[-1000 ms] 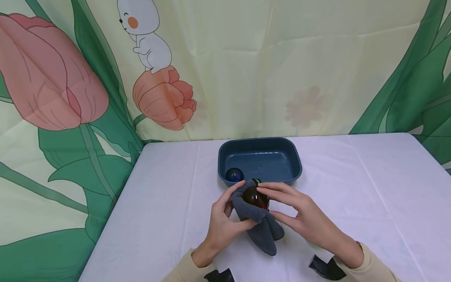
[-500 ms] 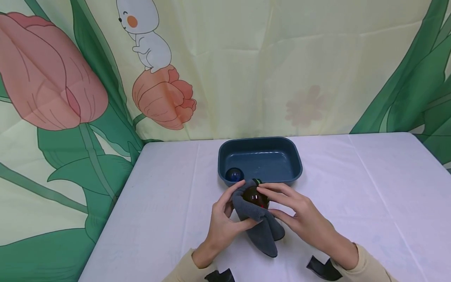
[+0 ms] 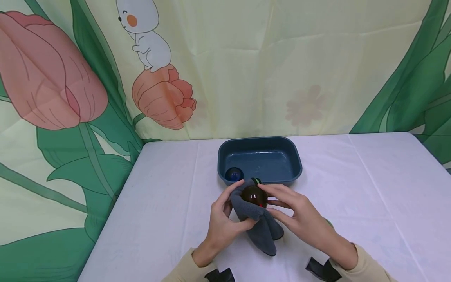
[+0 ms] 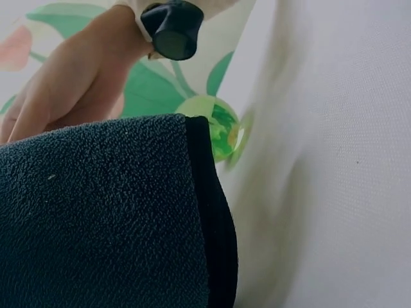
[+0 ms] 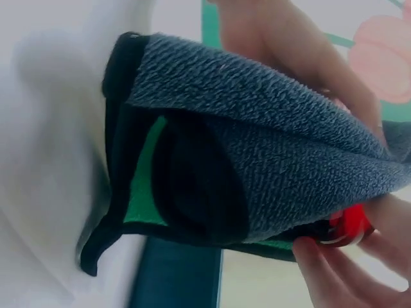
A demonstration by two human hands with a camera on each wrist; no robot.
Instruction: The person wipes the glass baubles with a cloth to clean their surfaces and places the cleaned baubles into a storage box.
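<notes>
A dark red, glossy ball (image 3: 253, 196) sits in the folds of a grey-blue cloth (image 3: 262, 237) with a black edge and green underside. My left hand (image 3: 225, 225) grips the cloth around the ball from the left, its thumb on the near side. From the right, my right hand (image 3: 299, 211) pinches the ball between thumb and fingers. The right wrist view shows a bit of the red ball (image 5: 353, 221) below the cloth (image 5: 270, 147), with fingertips against it. In the left wrist view, the cloth (image 4: 103, 212) hides the left fingers.
Just beyond the hands stands a dark blue tray (image 3: 271, 162), with a blue glossy ball (image 3: 234, 174) in its near left corner. A clear green ball (image 4: 221, 128) lies on the white-covered table (image 3: 169, 188), mostly behind my right forearm. A printed curtain (image 3: 246, 78) hangs behind.
The right hand's fingers have shifted slightly around the red ball, which sits a little further left. A green edge now peeks out beside the right forearm. The left hand has barely moved.
</notes>
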